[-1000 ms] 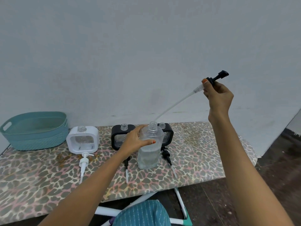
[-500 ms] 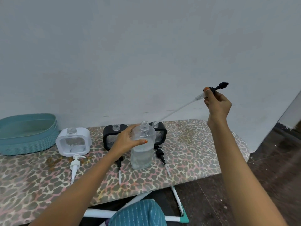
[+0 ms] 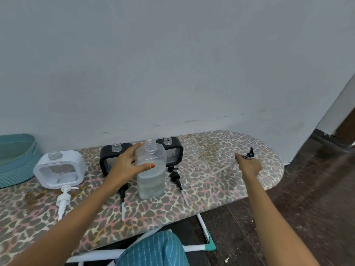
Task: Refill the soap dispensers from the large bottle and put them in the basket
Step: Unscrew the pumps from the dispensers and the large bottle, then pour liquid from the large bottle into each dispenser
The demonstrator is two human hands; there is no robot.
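Grey wall [image 3: 172,64] behind, dark floor [image 3: 317,198] on the right. Leopard-print ironing board [image 3: 221,146] runs along the wall and carries everything.

Teal basket [image 3: 17,169] sits at the far left end, cut off by the frame edge, nothing visible inside it.

Large clear bottle [image 3: 151,181] stands upright mid-board, cap off, liquid up to about two thirds. Our left hand [image 3: 124,166] grips its shoulder, thumb across the front, fingers round the back.

White dispenser [image 3: 59,169] stands left of it, near the basket, neck open. Two black dispensers stand at the back, necks open: left black dispenser [image 3: 108,160] partly behind our left hand, right black dispenser [image 3: 173,154] just behind the bottle.

White pump [image 3: 64,198] lies flat in front of the white dispenser. One black pump [image 3: 175,176] lies just right of the bottle, tube pointing towards us. Another black pump [image 3: 122,192] lies left of the bottle, its head hidden under our left wrist.

Our right hand [image 3: 248,166] is over the right end of the board, pinching the long-tube pump [image 3: 248,154] at its collar. Its tube slants down and left; we cannot tell if the tip touches the cover.
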